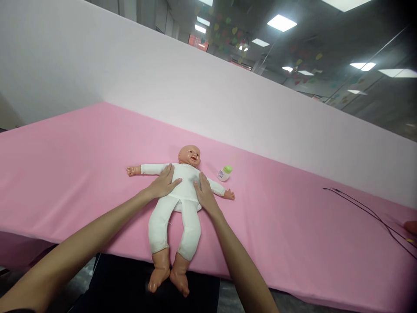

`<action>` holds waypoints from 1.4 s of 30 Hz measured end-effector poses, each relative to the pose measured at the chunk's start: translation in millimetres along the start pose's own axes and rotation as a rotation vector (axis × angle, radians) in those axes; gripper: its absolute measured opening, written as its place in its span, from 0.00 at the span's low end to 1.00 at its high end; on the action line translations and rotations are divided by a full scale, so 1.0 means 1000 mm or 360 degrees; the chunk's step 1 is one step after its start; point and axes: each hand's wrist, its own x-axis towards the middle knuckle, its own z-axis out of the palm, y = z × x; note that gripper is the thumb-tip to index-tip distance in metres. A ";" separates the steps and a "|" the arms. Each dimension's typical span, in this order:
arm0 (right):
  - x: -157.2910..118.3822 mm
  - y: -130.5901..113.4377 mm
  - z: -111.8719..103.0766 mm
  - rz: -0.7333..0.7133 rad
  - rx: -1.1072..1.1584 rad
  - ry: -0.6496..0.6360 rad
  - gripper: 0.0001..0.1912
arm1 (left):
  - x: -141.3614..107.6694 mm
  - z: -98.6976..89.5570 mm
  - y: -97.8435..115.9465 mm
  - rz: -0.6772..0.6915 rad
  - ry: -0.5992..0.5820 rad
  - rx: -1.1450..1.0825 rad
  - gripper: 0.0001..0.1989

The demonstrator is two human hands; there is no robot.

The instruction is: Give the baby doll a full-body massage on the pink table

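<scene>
A baby doll (185,187) with a white cloth body lies face up, its head toward the wall and its feet past the table's front edge. Flat against the left side of its torso rests my left hand (164,181), fingers extended and thumb apart. On the other side, my right hand (205,193) lies along the torso near the doll's arm, its fingers stretched upward. Neither hand is wrapped round anything. A small bottle with a green cap (225,173) lies tilted just beyond the doll's arm on the right.
Pink cloth covers the table (276,226). A white partition (228,104) rises behind it. Dark thin cables (365,208) lie at the far right, beside part of a person's hand (411,227) at the frame's edge.
</scene>
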 end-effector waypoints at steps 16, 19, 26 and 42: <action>-0.027 0.075 -0.081 0.0567 -0.0518 0.0559 0.26 | -0.237 0.075 0.006 0.0870 0.0793 -0.0192 0.26; -0.033 0.066 -0.083 0.0672 -0.0200 0.0584 0.25 | -0.240 0.083 -0.001 0.0900 0.0813 -0.0081 0.31; -0.043 0.055 -0.092 0.0724 0.0388 0.0283 0.25 | -0.246 0.091 -0.003 0.0672 0.0835 -0.0376 0.22; -0.008 -0.046 -0.058 -0.0001 0.0833 0.0342 0.22 | -0.096 -0.047 0.026 0.0302 0.0597 -0.0741 0.09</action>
